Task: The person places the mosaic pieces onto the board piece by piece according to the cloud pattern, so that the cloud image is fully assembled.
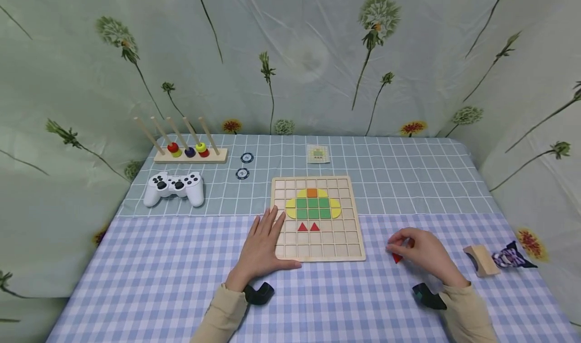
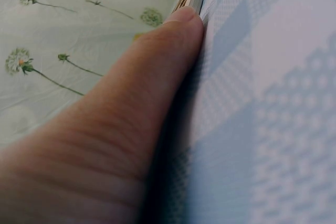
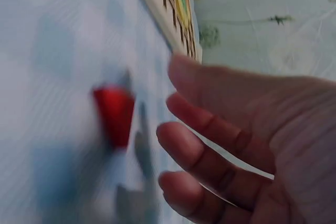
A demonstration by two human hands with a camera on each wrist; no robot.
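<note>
A wooden grid board (image 1: 357, 247) lies on the cloth with green, yellow and orange tiles set in its cells. Two red triangles (image 1: 302, 227) sit below the green tiles. My left hand (image 1: 259, 249) spreads over the board's lower left corner, fingertips on its left edge and the thumb (image 2: 168, 51) along the front edge. Right of the board, my right hand (image 1: 421, 249) is low over the cloth with fingers loosely bent. Just off those fingertips is a red piece (image 3: 115, 116), blurred in the right wrist view, with a visible gap between it and the fingers.
A pattern card (image 1: 318, 154) lies behind the board. At the back left are a peg stand (image 1: 190, 157) with coloured beads, a white game controller (image 1: 174, 187) and two round chips (image 1: 242, 173). A wooden arch block (image 1: 483, 261) and a dark patterned object (image 1: 513, 256) lie far right.
</note>
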